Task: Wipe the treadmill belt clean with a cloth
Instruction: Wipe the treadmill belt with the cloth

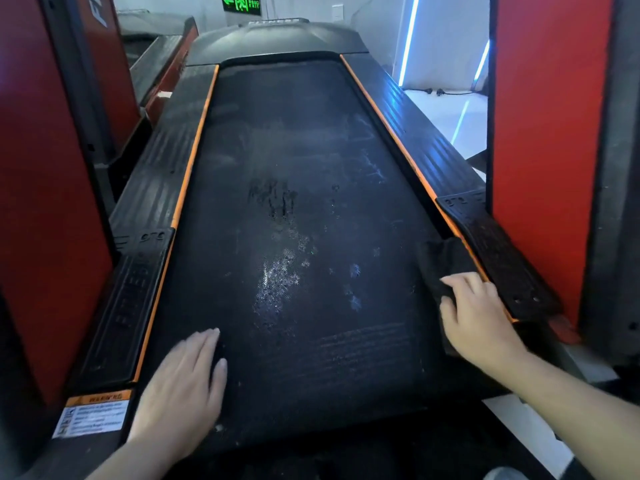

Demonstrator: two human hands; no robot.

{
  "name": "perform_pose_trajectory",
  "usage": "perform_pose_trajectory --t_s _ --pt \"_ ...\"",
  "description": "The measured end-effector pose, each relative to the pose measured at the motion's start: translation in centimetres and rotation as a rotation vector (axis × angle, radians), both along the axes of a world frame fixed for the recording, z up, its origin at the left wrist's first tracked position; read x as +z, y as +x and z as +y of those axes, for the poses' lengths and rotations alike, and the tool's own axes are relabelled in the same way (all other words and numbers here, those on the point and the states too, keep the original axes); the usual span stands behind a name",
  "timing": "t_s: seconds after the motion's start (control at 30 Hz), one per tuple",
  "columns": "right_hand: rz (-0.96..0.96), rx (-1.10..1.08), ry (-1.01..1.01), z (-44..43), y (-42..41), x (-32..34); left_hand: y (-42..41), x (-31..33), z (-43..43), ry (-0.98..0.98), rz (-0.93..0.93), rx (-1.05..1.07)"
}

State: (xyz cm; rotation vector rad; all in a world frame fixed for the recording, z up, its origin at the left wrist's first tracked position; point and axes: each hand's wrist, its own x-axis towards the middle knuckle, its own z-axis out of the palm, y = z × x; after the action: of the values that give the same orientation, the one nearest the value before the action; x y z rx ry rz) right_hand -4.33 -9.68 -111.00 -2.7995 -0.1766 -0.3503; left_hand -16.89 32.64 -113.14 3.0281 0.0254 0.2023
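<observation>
The black treadmill belt point(284, 140) runs away from me between orange-edged side rails, with dusty smears and wet patches near its middle. My left hand point(183, 382) lies flat on the belt's near left part, fingers straight and together. My right hand point(478, 317) presses a dark cloth point(440, 265) onto the belt's right edge, next to the right side rail point(498, 251). Its fingers are spread over the cloth, and part of the cloth is hidden under the palm.
Red upright panels point(547, 133) of the treadmill frame stand close on both sides. A warning sticker point(93, 414) sits on the near left rail. The motor cover point(277, 36) closes the far end. Another treadmill point(156, 57) stands at the back left. White floor shows at the right.
</observation>
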Motion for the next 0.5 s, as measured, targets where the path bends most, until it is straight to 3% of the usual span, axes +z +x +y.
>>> perform_pose_trajectory --t_s 0.17,0.3,0.5 --pt "0.116 -0.008 -0.181 -1.7 3.1 0.7 2.0 0.4 6.6 0.205 0.007 0.109" --pt "0.281 -0.014 -0.217 -1.4 3.8 0.2 2.0 -0.8 8.9 0.063 0.028 0.209" --pt "0.245 -0.119 -0.174 -0.3 4.3 -0.5 1.9 -0.8 8.8 0.067 0.018 0.222"
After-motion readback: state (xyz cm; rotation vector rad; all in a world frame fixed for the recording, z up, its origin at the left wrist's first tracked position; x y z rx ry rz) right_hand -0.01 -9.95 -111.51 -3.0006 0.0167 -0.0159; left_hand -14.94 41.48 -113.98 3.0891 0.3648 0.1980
